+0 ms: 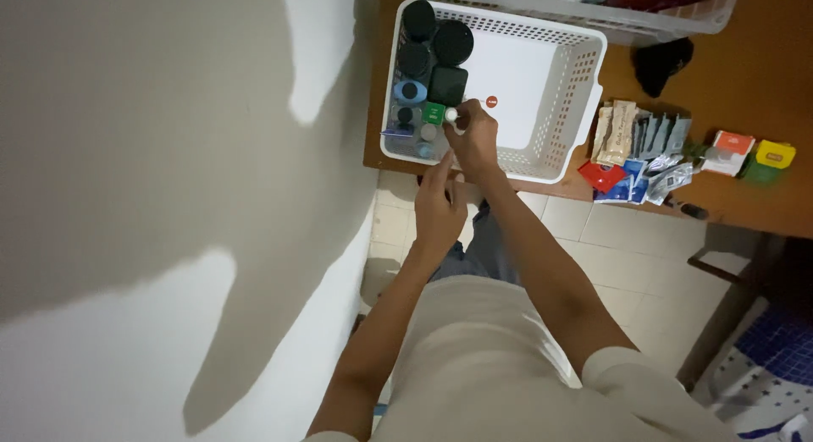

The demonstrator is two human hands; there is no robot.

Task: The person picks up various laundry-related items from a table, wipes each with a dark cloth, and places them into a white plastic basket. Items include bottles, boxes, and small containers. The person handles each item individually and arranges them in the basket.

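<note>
Bench [677,78]: brown, under the basket, sachets lying well right of the fingers.
Basket [584,78]: white, perforated, dark jars lined up beyond the fingers.
Right hand [476,141]: fingers pinched around a small white cap [451,114], inside the basket.
Left hand [438,209]: fingers loosely extended, empty, forefinger touching the basket's near wall.

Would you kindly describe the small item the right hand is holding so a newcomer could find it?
Start at the white perforated plastic basket on the wooden table. Along its left wall stand dark-capped bottles. The right hand pinches a small white round cap beside a green square lid, the palest piece there.
</note>
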